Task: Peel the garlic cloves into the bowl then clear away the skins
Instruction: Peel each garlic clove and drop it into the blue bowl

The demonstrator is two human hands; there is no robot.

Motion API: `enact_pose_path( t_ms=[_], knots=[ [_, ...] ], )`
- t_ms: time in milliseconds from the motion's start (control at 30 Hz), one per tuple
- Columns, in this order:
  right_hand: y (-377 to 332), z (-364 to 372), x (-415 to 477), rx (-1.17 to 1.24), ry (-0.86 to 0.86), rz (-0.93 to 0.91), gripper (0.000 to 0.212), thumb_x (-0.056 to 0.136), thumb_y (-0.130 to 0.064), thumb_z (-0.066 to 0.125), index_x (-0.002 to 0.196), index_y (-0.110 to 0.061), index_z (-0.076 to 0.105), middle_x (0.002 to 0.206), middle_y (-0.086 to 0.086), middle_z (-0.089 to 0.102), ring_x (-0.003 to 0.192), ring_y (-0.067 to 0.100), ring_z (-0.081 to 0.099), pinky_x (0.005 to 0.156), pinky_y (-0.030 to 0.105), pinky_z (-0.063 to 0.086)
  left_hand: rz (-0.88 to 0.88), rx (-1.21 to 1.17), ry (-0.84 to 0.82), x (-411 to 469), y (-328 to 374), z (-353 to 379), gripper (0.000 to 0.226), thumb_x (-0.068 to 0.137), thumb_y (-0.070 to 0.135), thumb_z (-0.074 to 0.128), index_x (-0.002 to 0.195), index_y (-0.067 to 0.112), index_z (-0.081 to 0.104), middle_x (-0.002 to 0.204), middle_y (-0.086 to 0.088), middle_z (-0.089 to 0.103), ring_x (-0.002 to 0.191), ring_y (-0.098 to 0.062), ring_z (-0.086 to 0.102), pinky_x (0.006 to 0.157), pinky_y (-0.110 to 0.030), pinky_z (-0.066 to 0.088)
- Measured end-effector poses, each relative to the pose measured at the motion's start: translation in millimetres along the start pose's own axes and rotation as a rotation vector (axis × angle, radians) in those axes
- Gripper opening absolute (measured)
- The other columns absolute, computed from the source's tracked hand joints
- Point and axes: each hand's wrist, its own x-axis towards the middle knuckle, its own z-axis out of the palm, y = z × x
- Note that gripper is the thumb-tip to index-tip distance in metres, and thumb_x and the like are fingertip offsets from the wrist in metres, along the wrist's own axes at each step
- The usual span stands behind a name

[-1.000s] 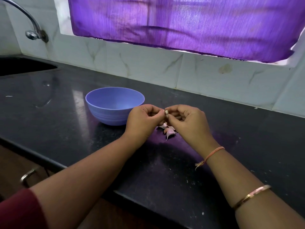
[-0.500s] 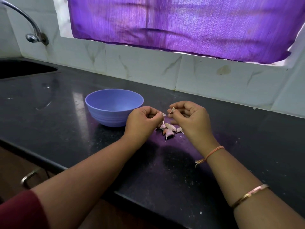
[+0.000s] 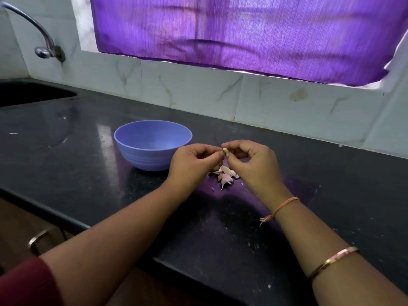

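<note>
Head view: far left of our hands, a dark sink (image 3: 33, 96) is set into the desk (image 3: 66, 164), with a curved metal tap (image 3: 45, 44) on the wall above it. The desk is glossy black stone, flecked with pale crumbs. A blue bowl (image 3: 152, 161) stands just left of our left hand (image 3: 194, 162). Both hands meet above the desk, fingers curled, pinching one garlic clove (image 3: 225, 151) between them; our right hand (image 3: 254, 161) wears a thread at the wrist. Under the hands lies a small heap of cloves and skins (image 3: 225, 176). Beyond them, pale marbled tiles (image 3: 198, 91) run below a purple curtain (image 3: 242, 29).
</note>
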Motion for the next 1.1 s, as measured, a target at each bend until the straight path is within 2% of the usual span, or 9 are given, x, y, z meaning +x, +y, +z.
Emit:
enact_pose_path(
  t_ms=[100,233,500,633,700,900,1100],
  knots=[
    [0.3,0.1,0.6,-0.012,0.014,-0.006,0.015,0.081,-0.003,0.066,0.092,-0.01,0.071,0.078,-0.009,0.064,0.066,-0.008,0.058,0.065,0.004,0.046,-0.03,-0.046,0.002,-0.3,0.7,-0.1,0.009,0.085,0.008,0.065,0.084,0.012,0.072,0.083,-0.022,0.071,0.072,-0.022,0.063,0.076,-0.032,0.057],
    [0.6,-0.1,0.7,-0.033,0.017,-0.016,0.011,0.079,-0.002,0.066,0.081,-0.013,0.068,0.071,-0.012,0.061,0.066,-0.006,0.057,0.063,0.004,0.045,-0.046,-0.056,-0.004,-0.2,1.3,-0.3,0.008,0.085,0.009,0.064,0.086,0.011,0.072,0.085,-0.021,0.071,0.074,-0.022,0.063,0.073,-0.028,0.057],
    [0.9,-1.7,1.0,-0.078,0.011,-0.039,0.006,0.079,-0.006,0.069,0.078,-0.011,0.069,0.074,-0.008,0.064,0.068,-0.004,0.058,0.064,0.005,0.045,-0.111,-0.127,-0.048,-0.6,2.5,-1.4,0.014,0.086,0.009,0.063,0.094,0.0,0.07,0.091,-0.026,0.069,0.078,-0.024,0.062,0.073,-0.024,0.056],
    [1.4,-1.7,1.4,-0.086,0.007,-0.056,0.004,0.078,-0.003,0.069,0.077,-0.007,0.07,0.076,-0.007,0.063,0.069,-0.003,0.057,0.064,0.004,0.044,-0.129,-0.136,-0.047,-1.5,5.3,-0.3,0.01,0.087,0.007,0.062,0.09,0.003,0.07,0.094,-0.033,0.065,0.079,-0.026,0.059,0.072,-0.024,0.056],
    [1.6,-2.0,1.4,-0.083,0.005,-0.057,0.004,0.077,-0.001,0.07,0.078,-0.005,0.071,0.076,-0.006,0.064,0.069,-0.001,0.057,0.064,0.004,0.044,-0.142,-0.144,-0.042,-1.9,5.7,0.3,0.009,0.086,0.006,0.062,0.088,0.003,0.07,0.096,-0.036,0.063,0.08,-0.027,0.059,0.077,-0.027,0.056],
    [1.3,-3.9,2.4,-0.082,-0.014,-0.047,0.008,0.075,0.0,0.072,0.08,-0.006,0.074,0.075,-0.007,0.065,0.071,0.007,0.062,0.068,0.01,0.049,-0.183,-0.177,-0.019,0.0,2.8,2.7,0.007,0.085,0.002,0.063,0.086,0.0,0.07,0.088,-0.021,0.07,0.084,-0.026,0.065,0.081,-0.027,0.056],
    [1.4,-3.3,1.7,-0.017,-0.033,0.025,0.01,0.076,-0.004,0.072,0.078,-0.014,0.073,0.074,-0.008,0.067,0.073,0.005,0.065,0.068,0.014,0.053,-0.164,-0.14,-0.009,0.3,2.9,2.3,0.009,0.086,0.003,0.062,0.081,0.003,0.07,0.085,-0.019,0.07,0.083,-0.025,0.065,0.078,-0.027,0.056]
  ],
)
